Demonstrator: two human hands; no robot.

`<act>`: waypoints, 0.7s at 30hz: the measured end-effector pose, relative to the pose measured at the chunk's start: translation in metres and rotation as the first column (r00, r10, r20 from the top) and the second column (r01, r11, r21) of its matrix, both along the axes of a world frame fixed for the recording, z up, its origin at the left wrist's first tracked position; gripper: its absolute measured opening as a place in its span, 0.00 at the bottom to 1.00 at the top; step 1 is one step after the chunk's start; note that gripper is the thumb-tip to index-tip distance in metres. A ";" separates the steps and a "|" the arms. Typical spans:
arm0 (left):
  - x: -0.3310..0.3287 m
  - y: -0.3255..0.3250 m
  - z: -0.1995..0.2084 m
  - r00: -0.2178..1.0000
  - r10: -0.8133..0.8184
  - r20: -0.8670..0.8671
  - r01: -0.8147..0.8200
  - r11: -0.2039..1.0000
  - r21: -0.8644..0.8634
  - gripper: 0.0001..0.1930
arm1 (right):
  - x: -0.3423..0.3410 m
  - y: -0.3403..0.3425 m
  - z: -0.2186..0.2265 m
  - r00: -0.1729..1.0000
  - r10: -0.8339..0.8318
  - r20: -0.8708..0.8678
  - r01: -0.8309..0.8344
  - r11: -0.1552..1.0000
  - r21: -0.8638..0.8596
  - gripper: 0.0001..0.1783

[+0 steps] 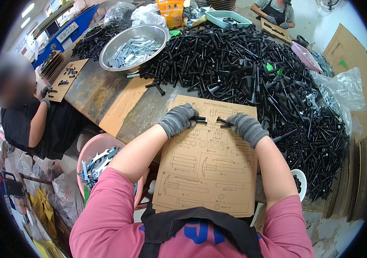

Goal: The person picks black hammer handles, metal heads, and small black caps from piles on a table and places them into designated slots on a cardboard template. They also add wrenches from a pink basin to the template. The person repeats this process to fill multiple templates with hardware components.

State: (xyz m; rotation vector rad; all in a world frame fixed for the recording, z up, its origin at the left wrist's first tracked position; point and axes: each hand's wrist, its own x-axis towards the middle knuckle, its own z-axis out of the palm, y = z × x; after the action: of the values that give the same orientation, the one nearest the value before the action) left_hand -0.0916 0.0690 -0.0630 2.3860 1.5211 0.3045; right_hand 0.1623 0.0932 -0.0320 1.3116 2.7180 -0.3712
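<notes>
A brown cardboard sheet (205,174) printed with outlines of bolts, nuts and hammers lies before me, apparently on top of others. Over its upper part, my left hand (177,121) in a grey glove is closed on black bolts (199,119), whose ends stick out to the right. Facing it, my right hand (249,129), gloved alike, pinches two black bolts (223,121) that point left. A small gap separates the two sets of bolts. My fingers hide part of them, so their exact number is unclear.
A big heap of black bolts (218,60) covers the table beyond the sheet. A steel bowl (106,55) of silver tubes stands far left, a pink basin (89,150) of wrenches near left, a white bowl (302,185) at right. Two co-workers (26,116) (278,15) handle similar cardboard.
</notes>
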 end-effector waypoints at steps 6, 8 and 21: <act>0.005 -0.004 0.003 1.000 -0.029 0.001 0.029 1.000 0.002 0.14 | 0.009 0.000 0.001 0.929 -0.190 -0.318 0.167 0.981 -0.096 0.13; 0.007 -0.002 -0.001 0.997 -0.054 0.050 0.052 0.998 0.026 0.14 | 0.000 0.001 -0.006 0.922 -0.316 -0.222 0.281 0.944 -0.174 0.16; 0.014 -0.007 -0.005 0.992 -0.055 0.112 0.051 0.998 0.040 0.15 | -0.019 -0.014 -0.005 0.987 -0.112 -0.111 0.110 0.994 -0.022 0.20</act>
State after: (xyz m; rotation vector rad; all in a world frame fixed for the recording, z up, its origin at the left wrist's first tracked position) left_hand -0.0780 0.0624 -0.0677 2.3889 1.4109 0.4513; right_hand 0.1431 0.0793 -0.0369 1.4857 2.7318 -0.4895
